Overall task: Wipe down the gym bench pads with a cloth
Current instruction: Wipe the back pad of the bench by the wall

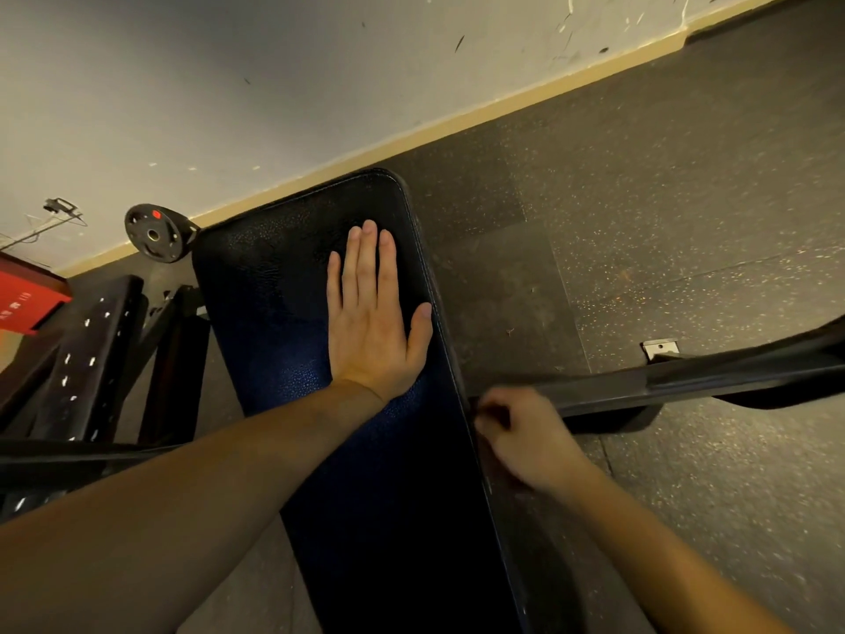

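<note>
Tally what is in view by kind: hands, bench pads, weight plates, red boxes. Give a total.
hands: 2, the left hand flat on the pad, the right hand at its edge
bench pad: 1
weight plate: 1
red box: 1
Total: 5

The bench pad (283, 313) is long and dark. It is black, with a blue shine in the middle part. Its skin looks bumpy, like leather. The corners at the far end are round, and a thin sewn line runs down its right edge. The pad starts at the bottom of the view and points up toward the wall (228, 107). Its far end is close to the wall, and it sits above the floor (686, 221). The left hand (370, 322) lies flat on the pad's far half, near the right edge.
</note>
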Demonstrator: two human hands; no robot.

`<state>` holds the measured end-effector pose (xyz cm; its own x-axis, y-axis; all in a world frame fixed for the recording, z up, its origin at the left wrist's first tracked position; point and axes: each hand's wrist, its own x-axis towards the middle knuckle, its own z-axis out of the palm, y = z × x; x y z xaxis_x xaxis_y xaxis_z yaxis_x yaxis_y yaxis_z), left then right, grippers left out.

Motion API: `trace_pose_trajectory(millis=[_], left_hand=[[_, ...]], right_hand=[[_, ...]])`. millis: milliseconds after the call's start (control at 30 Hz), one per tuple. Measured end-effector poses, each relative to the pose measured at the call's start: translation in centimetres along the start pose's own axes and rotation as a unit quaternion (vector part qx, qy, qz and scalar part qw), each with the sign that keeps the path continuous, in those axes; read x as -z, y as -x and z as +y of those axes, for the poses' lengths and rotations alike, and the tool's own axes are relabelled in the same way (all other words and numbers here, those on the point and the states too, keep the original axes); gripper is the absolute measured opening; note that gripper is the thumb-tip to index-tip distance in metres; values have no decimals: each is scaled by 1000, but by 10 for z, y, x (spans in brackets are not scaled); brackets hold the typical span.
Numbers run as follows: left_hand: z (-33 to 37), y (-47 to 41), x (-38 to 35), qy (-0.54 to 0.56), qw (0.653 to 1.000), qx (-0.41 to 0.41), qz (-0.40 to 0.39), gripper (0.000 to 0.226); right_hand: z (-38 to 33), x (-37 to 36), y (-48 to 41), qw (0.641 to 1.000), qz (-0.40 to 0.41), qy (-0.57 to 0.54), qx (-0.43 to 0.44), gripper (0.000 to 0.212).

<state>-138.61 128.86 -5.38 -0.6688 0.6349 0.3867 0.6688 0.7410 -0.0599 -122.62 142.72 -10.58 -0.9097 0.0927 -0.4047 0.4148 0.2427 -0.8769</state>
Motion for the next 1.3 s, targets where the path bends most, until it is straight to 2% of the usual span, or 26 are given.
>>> trace_pose_trajectory(millis=[100,167,400,467,533,600,667,733,833,867,1000,1067,1167,1267,1300], left_hand=[[-1,0,0,-8,1000,1,1,79],[-2,1,0,-17,1000,3,2,79],[3,2,8,-21,999,15,-21,75],[10,15,17,-9,999,28,-37,73],[25,48,23,17,998,35,-50,72],[41,91,23,39,997,15,-65,73],[48,125,17,44,995,-19,-86,74],[45,141,4,32,994,-44,-95,72],[43,143,-13,2,995,-48,-90,74],[43,144,-18,-2,995,-46,-84,74],[42,145,-26,-6,997,-52,-61,76],[41,146,-28,-13,997,-55,-51,76],[41,146,-32,-7,998,-60,-36,76],[42,145,-32,-5,998,-52,-25,77],[42,146,-32,-5,998,-49,-24,78]], right_hand=[[-36,7,-33,984,140,-94,61,8],[-37,3,-40,969,171,-164,61,5],[81,-58,77,992,2,-97,-79,22],[84,-58,76,994,12,-82,-76,24],[62,-48,49,994,63,-90,-22,25],[28,-34,24,987,113,-116,22,21],[17,-35,20,981,127,-143,21,15],[46,-51,43,987,100,-129,-13,20],[98,-77,93,989,-3,-90,-118,20],[104,-78,94,988,-9,-82,-128,20],[64,-55,40,987,101,-126,-11,17],[41,-45,22,978,126,-167,27,12],[63,-52,40,975,82,-205,1,13],[105,-69,81,985,-1,-158,-71,18],[109,-71,83,987,-7,-137,-84,18]])
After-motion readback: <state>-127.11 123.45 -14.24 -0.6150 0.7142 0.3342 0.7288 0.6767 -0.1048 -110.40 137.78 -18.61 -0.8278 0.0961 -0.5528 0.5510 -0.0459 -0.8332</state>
